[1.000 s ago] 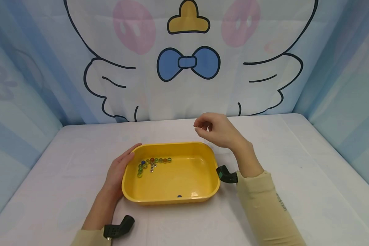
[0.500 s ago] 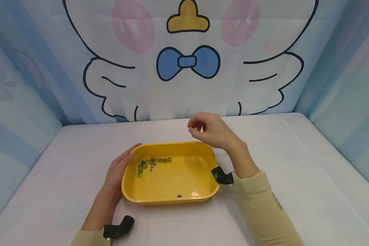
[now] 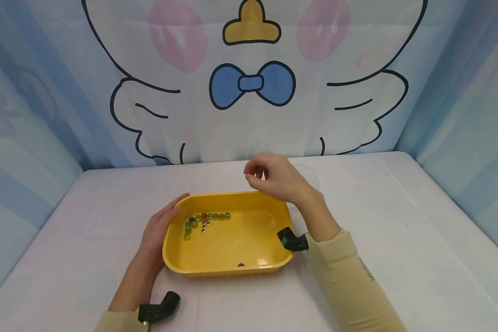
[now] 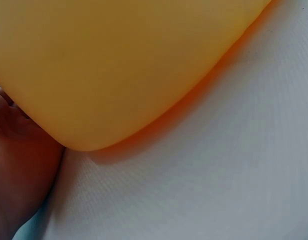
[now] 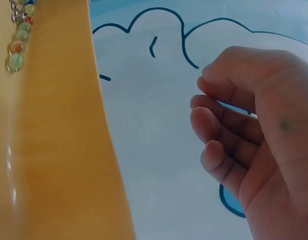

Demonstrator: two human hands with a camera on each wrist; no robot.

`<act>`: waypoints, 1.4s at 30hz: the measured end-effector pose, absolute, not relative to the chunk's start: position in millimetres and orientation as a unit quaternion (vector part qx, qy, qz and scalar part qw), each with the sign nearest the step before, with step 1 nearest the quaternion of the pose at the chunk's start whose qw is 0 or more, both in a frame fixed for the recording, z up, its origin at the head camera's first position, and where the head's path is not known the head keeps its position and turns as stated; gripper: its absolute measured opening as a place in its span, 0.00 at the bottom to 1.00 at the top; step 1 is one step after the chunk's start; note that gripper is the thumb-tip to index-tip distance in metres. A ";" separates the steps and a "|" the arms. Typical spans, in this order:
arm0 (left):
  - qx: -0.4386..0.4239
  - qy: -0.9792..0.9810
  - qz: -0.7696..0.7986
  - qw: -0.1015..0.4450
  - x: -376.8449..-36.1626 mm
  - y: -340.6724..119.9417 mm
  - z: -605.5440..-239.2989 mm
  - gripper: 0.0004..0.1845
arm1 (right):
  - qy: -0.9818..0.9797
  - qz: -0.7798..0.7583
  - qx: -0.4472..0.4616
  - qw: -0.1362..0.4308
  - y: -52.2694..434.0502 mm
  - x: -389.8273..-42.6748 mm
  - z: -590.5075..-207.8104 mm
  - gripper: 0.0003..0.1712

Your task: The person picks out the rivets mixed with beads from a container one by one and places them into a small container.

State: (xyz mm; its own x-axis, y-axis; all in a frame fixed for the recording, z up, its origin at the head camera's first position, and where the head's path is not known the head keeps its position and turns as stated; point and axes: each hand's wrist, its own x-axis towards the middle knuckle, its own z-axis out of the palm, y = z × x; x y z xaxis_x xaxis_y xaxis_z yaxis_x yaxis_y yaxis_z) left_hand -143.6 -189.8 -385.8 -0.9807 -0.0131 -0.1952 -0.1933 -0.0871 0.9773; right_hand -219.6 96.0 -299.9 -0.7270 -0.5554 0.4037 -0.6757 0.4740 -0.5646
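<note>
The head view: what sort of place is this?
Probably a small tabletop booth: a cartoon-printed backdrop rises behind a white-covered table, and bluish side panels enclose it left and right.

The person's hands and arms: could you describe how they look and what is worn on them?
The left hand and right hand wear no gloves. The left sleeve and right sleeve are pale tan; dark lettering, too small to read, marks the right one. The left device and right device at the cuffs are black and bent; the right has a green patch.
</note>
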 end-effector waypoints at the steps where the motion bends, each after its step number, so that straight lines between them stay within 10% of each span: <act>1: -0.077 0.673 0.733 0.061 -143.6 -189.9 -385.8 0.26 | -0.855 0.364 0.361 0.080 94.2 -219.7 -300.5 0.03; 42: -0.073 0.673 0.734 0.056 -143.1 -190.4 -385.9 0.26 | -0.867 0.235 0.436 0.053 47.9 -211.5 -318.9 0.04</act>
